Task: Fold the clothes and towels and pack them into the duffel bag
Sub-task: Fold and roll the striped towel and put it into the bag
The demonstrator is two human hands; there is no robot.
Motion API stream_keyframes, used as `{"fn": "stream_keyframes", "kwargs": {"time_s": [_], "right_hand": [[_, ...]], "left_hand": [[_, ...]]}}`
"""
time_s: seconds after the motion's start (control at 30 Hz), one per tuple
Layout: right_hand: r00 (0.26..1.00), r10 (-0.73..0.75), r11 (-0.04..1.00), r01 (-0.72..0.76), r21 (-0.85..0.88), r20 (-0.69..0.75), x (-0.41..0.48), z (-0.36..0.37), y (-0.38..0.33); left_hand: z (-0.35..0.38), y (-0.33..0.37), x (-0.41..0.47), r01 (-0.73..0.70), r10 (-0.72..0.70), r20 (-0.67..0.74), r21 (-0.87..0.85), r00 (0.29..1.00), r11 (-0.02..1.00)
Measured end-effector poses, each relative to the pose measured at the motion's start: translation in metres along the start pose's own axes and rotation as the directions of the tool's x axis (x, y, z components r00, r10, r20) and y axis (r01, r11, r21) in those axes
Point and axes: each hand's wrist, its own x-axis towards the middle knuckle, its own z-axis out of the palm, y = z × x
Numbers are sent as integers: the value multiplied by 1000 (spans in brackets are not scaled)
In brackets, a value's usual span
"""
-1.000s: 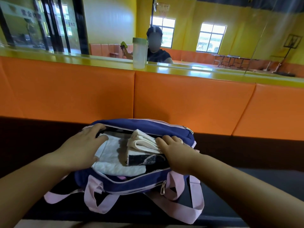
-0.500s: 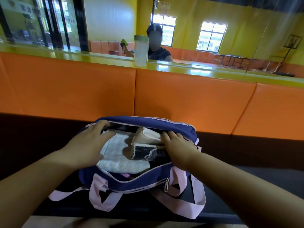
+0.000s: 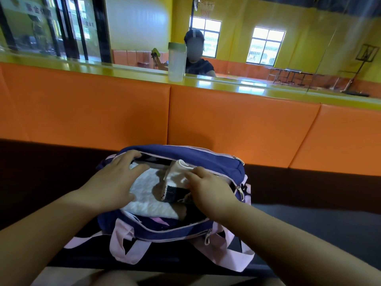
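Inside the open top of the duffel bag (image 3: 185, 154) lie the folded things: a white towel (image 3: 148, 197) on the left side of the bag and a cream and black cloth (image 3: 175, 179) on the right side, tipped up a bit on its edge. The bag is blue, with pink straps (image 3: 123, 242) hanging down its near side, and it sits on a dark counter (image 3: 309, 223). The left hand (image 3: 114, 182) lies flat on the white towel, fingers spread, fingertips at the far rim of the bag; its grip is wide and holds nothing. The right hand (image 3: 208, 187) rests on the cream and black cloth with fingers laid fairly straight over the top, so its grip looks wide too, a push and not a pinch; the thumb is hidden. I think the packing is nearly done and this last cloth needs squashing down below the rim. These things are soft and light. They bend, spring back up, and a fold can slip open if one corner is tugged. So it is best to press with a flat palm on the middle of the fold, or hold the thick folded edge, not a loose end. The bag is floppy too, so one hand should steady its side. Cloth sticking up could catch in the zip.
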Motion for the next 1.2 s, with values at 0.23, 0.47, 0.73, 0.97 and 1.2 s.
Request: {"fn": "stream_keyframes", "kwargs": {"time_s": [0.23, 0.47, 0.73, 0.97, 1.2], "right_hand": [[870, 130, 987, -161, 26, 476, 27, 14, -13], [833, 91, 994, -112, 6, 546, 13, 27, 2], [854, 58, 993, -104, 60, 517, 2, 28, 5], [907, -30, 990, -31, 137, 420, -18, 11, 15], [911, -81, 994, 42, 103, 404, -16, -45, 23]], "left_hand": [[0, 0, -2, 2, -2, 11, -18, 1000, 1000], [3, -1, 3, 8, -7, 37, -30, 999, 1000], [6, 5, -6, -3, 9, 53, -101, 999, 995], [23, 13, -21, -8, 43, 248, -140, 968, 990], [0, 14, -12, -8, 48, 237, -168, 970, 986]]}}
